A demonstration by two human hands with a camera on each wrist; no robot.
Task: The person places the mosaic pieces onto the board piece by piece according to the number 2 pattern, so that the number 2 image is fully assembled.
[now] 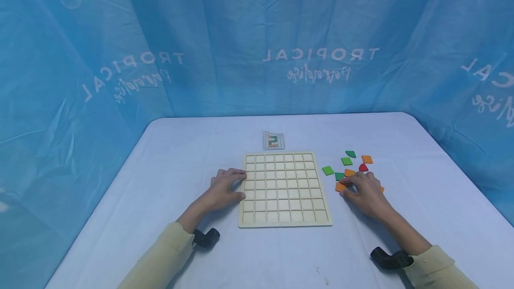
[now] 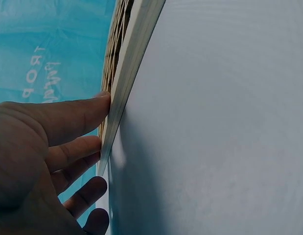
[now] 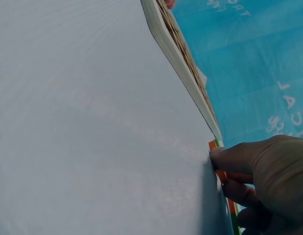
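A pale wooden grid board [image 1: 282, 190], marked into rows of square cells with a raised rim, lies on the white table. My left hand [image 1: 225, 189] is at its left side, fingers spread and thumb and fingertips touching the rim; in the left wrist view the thumb [image 2: 78, 115] presses the board's edge [image 2: 123, 93]. To the board's right, my right hand [image 1: 364, 194] pinches an orange square tile [image 1: 339, 187] between thumb and index finger, low at the tabletop. That hand partly covers other orange tiles. In the right wrist view the thumb [image 3: 234, 157] overlaps the orange tile [image 3: 213, 145].
Around the right hand lie light green tiles [image 1: 328, 170], dark green pieces [image 1: 350, 154], a red rounded piece [image 1: 363, 167] and another orange tile [image 1: 367, 159]. A small pattern card [image 1: 273, 141] with a printed grid lies behind the board. Blue curtains [image 1: 241, 35] surround the table [image 1: 192, 146].
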